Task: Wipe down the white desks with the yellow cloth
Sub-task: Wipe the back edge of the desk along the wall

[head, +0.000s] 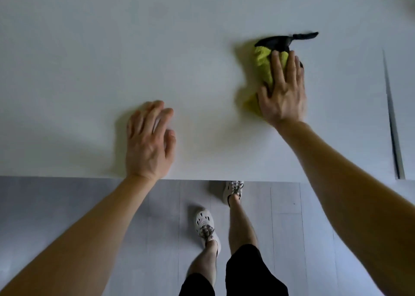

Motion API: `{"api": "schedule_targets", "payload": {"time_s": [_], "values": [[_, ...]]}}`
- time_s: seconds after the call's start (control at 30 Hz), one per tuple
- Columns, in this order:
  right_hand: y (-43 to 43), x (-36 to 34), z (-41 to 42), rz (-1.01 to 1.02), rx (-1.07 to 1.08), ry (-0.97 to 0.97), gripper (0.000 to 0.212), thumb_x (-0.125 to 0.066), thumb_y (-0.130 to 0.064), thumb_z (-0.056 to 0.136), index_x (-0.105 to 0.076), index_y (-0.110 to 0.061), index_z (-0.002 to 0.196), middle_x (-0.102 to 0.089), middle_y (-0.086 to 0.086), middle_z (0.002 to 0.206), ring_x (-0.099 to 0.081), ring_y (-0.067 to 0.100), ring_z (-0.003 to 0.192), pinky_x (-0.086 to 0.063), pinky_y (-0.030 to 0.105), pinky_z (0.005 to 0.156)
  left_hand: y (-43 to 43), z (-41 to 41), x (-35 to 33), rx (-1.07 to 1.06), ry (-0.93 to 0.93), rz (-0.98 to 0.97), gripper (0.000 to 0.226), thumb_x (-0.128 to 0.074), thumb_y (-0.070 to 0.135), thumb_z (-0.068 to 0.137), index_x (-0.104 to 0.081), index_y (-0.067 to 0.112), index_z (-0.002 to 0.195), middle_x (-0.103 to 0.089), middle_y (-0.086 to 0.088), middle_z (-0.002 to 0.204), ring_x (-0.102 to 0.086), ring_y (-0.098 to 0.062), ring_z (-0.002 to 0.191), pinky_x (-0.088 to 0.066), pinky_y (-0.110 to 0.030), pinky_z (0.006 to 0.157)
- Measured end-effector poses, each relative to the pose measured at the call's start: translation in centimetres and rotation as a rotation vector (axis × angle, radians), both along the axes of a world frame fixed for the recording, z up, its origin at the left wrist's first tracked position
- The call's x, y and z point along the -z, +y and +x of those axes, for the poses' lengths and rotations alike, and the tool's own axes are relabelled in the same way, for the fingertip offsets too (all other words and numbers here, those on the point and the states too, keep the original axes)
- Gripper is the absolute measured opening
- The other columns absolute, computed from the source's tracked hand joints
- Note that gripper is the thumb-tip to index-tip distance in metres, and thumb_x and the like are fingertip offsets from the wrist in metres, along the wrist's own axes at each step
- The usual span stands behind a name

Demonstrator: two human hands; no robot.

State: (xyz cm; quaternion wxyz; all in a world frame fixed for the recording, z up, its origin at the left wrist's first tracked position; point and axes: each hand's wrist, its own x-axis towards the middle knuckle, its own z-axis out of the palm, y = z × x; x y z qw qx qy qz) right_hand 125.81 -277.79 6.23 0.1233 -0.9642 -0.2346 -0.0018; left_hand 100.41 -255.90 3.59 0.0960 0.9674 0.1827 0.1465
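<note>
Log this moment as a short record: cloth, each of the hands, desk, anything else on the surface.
cloth: yellow cloth, bunched, lying on the desk
right hand: right hand flat on the cloth, fingers straight, pressing it down
left hand: left hand holds nothing, palm down on the desk near its front edge
desk: white desk; a dark gap separates it from a neighbouring desk on the right
other: black fabric piece at the cloth's far end, too blurred to identify
</note>
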Motion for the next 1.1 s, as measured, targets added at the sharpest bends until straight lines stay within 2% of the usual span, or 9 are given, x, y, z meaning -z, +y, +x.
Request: {"api": "schedule_targets", "payload": {"time_s": [0.07, 0.17, 0.27, 0.33, 0.53, 0.73, 0.87, 1.0, 1.1], "values": [[2.4, 0.4, -5.2, 0.045, -0.048, -0.004, 0.082, -0.055, -0.042, 0.093, -0.036, -0.018, 0.169, -0.026, 0.035, 0.171, -0.025, 0.051, 0.160, -0.018, 0.057, 0.134, 0.1, 0.0, -0.1, -0.003, -0.006, -0.004, 0.045, -0.046, 0.022, 0.109, -0.060, 0.011, 0.150, -0.049, -0.012, 0.166, -0.043, -0.036, 0.156, -0.033, -0.060, 0.125], [5.8, 0.5, -14.3, 0.081, -0.326, 0.054, 0.075, -0.055, -0.044, 0.102, -0.036, -0.018, 0.170, -0.019, 0.033, 0.174, -0.018, 0.048, 0.164, -0.015, 0.055, 0.135, 0.4, 0.1, 0.0, 0.008, -0.022, -0.004, 0.041, -0.045, 0.020, 0.110, -0.063, 0.007, 0.145, -0.051, -0.015, 0.163, -0.047, -0.039, 0.152, -0.035, -0.060, 0.123], [4.7, 0.2, -14.4, 0.089, -0.515, 0.071, 0.073, -0.051, -0.047, 0.109, -0.030, -0.014, 0.171, -0.006, 0.022, 0.180, -0.011, 0.038, 0.168, -0.015, 0.051, 0.135, 0.3, 0.0, 0.1, 0.004, -0.038, 0.011, 0.038, -0.045, 0.020, 0.111, -0.065, 0.004, 0.140, -0.054, -0.019, 0.160, -0.049, -0.042, 0.149, -0.037, -0.061, 0.122], [1.5, 0.4, -10.8, 0.080, -0.483, 0.019, 0.075, -0.055, -0.041, 0.104, -0.034, -0.010, 0.169, -0.008, 0.019, 0.181, -0.016, 0.036, 0.167, -0.021, 0.051, 0.134, 0.2, 0.1, 0.0, 0.008, -0.040, 0.006, 0.041, -0.045, 0.021, 0.111, -0.063, 0.008, 0.145, -0.053, -0.015, 0.162, -0.048, -0.040, 0.151, -0.036, -0.060, 0.123], [-3.1, 0.6, -6.9, 0.012, -0.007, -0.034, 0.080, -0.053, -0.037, 0.099, -0.031, -0.001, 0.167, -0.013, 0.028, 0.178, -0.016, 0.047, 0.164, -0.020, 0.058, 0.132, 0.1, 0.2, 0.0, -0.013, -0.051, 0.010, 0.040, -0.050, 0.023, 0.110, -0.063, 0.011, 0.146, -0.053, -0.012, 0.163, -0.047, -0.038, 0.152, -0.035, -0.059, 0.124], [5.1, 0.3, -18.4, 0.130, -0.381, 0.097, 0.078, -0.058, -0.050, 0.103, -0.038, -0.013, 0.168, -0.013, 0.023, 0.179, -0.009, 0.045, 0.167, -0.016, 0.060, 0.133, 0.3, 0.0, 0.0, 0.006, -0.041, 0.027, 0.041, -0.047, 0.021, 0.110, -0.063, 0.006, 0.144, -0.051, -0.014, 0.164, -0.048, -0.041, 0.151, -0.037, -0.061, 0.122], [1.0, 0.6, -15.4, 0.092, -0.485, 0.090, 0.084, -0.063, -0.045, 0.098, -0.031, -0.019, 0.171, -0.011, 0.013, 0.182, -0.009, 0.035, 0.168, -0.016, 0.052, 0.135, 0.2, 0.1, -0.1, 0.004, -0.040, 0.034, 0.042, -0.052, 0.022, 0.108, -0.061, 0.011, 0.148, -0.051, -0.011, 0.164, -0.047, -0.037, 0.151, -0.036, -0.058, 0.123], [-9.9, 0.5, -10.6, 0.032, -0.165, 0.029, 0.082, -0.060, -0.039, 0.099, -0.030, -0.017, 0.171, -0.011, 0.013, 0.182, -0.010, 0.033, 0.168, -0.021, 0.054, 0.134, 0.2, 0.0, 0.0, -0.010, -0.033, 0.033, 0.040, -0.049, 0.026, 0.111, -0.062, 0.014, 0.147, -0.052, -0.009, 0.164, -0.048, -0.038, 0.150, -0.037, -0.057, 0.122], [-12.0, 0.3, -10.2, 0.050, 0.178, 0.029, 0.081, -0.053, -0.039, 0.095, -0.032, -0.018, 0.170, -0.011, 0.013, 0.182, -0.015, 0.038, 0.166, -0.021, 0.056, 0.133, 0.4, -0.1, 0.1, 0.009, -0.043, 0.039, 0.041, -0.046, 0.027, 0.112, -0.062, 0.013, 0.148, -0.052, -0.010, 0.164, -0.048, -0.039, 0.150, -0.037, -0.057, 0.122]]}}
